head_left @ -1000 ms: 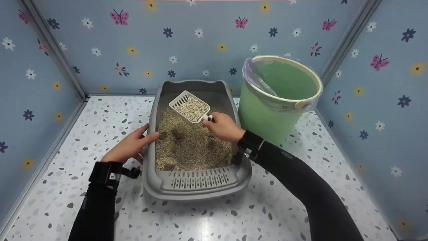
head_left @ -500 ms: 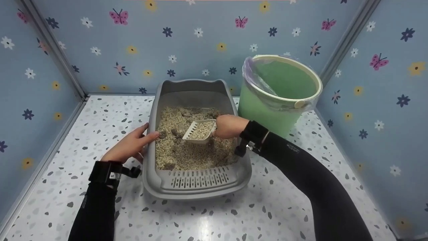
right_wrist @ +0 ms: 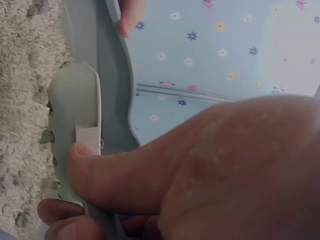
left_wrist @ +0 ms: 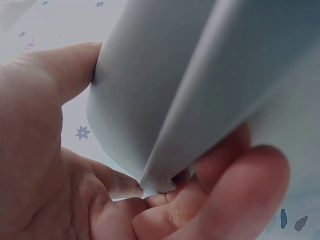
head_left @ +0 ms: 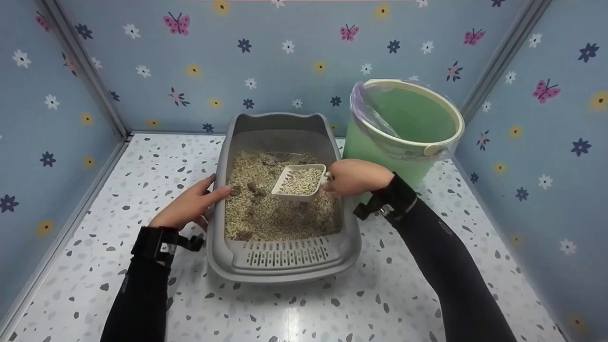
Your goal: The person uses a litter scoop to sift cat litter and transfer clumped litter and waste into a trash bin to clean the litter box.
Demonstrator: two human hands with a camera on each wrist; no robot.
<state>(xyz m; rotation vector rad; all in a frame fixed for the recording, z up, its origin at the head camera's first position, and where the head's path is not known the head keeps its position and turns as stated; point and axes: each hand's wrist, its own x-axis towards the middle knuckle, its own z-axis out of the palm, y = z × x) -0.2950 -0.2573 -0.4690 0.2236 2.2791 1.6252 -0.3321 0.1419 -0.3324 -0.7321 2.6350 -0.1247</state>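
My right hand grips the handle of a white slotted litter scoop, thumb laid along it in the right wrist view. Pale litter pellets fill the scoop, which is held above the litter in a grey litter box. On the box's left side my left hand holds the rim. Its thumb lies on one face of the rim, while the fingers curl beneath in the left wrist view. Dark clumps show in the litter.
A green bin with a thin plastic liner stands close to the box's right side. Flower-patterned panels wall in the back and both sides. The floor is white with grey specks.
The right hand with the scoop has come down toward the front, turned, then shifted right toward the box's right rim. The pellets stay in the scoop. The left hand keeps its place.
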